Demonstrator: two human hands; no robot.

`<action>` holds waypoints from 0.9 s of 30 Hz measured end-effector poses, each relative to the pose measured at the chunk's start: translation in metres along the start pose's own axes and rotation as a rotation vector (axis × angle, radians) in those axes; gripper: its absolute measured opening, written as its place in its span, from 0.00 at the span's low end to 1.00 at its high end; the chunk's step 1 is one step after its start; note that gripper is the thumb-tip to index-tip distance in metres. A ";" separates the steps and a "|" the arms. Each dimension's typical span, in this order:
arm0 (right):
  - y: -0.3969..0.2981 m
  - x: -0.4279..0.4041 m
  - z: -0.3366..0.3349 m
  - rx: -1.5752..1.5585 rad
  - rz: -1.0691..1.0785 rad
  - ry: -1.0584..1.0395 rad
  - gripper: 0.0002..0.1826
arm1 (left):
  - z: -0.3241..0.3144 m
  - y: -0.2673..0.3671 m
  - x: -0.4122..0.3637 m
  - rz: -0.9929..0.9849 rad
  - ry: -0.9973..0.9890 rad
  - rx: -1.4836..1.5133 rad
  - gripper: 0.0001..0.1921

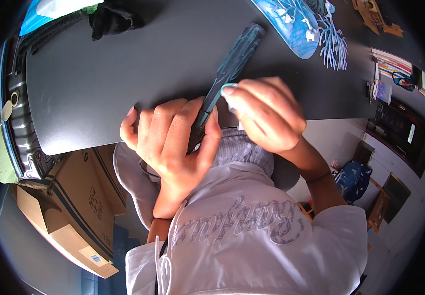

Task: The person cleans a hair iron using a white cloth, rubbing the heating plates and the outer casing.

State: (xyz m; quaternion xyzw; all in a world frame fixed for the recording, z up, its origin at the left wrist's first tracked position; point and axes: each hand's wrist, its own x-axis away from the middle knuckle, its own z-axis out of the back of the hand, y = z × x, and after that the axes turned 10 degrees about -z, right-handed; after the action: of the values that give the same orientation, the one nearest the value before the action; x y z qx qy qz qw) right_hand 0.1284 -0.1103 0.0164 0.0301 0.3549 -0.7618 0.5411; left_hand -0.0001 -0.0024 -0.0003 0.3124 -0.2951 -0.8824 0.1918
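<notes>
My left hand [175, 140] grips the lower end of a long dark rod-like object [239, 55] streaked with teal. Its wider, ridged end points away from me over the dark tabletop [124, 73]; its lower end is partly hidden in my palm. Beside its narrower middle, my right hand [267, 110] pinches a thin, curved teal strip [228, 85]. Whether the strip is joined to the rod I cannot tell. A small whitish piece [232, 107] shows beneath the right fingers, mostly hidden.
A blue translucent piece [297, 33] with small white figures and branching coral-like strands [332, 48] lies at the far right. Black plush cloth [115, 20] sits far left. Cardboard boxes [80, 206] and a ribbed suitcase [17, 96] stand left of the table. Brown cut-out pieces [372, 16] lie top right.
</notes>
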 end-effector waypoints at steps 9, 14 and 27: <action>0.003 -0.001 0.000 0.030 -0.003 0.039 0.15 | 0.000 0.000 0.000 -0.009 -0.010 0.005 0.09; 0.006 0.004 -0.002 0.038 0.030 -0.002 0.15 | -0.001 -0.002 0.000 -0.005 0.025 0.007 0.09; 0.003 -0.002 -0.005 -0.018 0.028 0.030 0.17 | 0.002 -0.002 0.000 0.003 0.008 0.005 0.09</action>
State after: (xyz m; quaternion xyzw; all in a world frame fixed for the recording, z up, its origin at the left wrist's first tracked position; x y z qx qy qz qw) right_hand 0.1302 -0.1066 0.0124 0.0416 0.3692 -0.7505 0.5466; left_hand -0.0011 -0.0004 0.0000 0.3161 -0.2969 -0.8801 0.1934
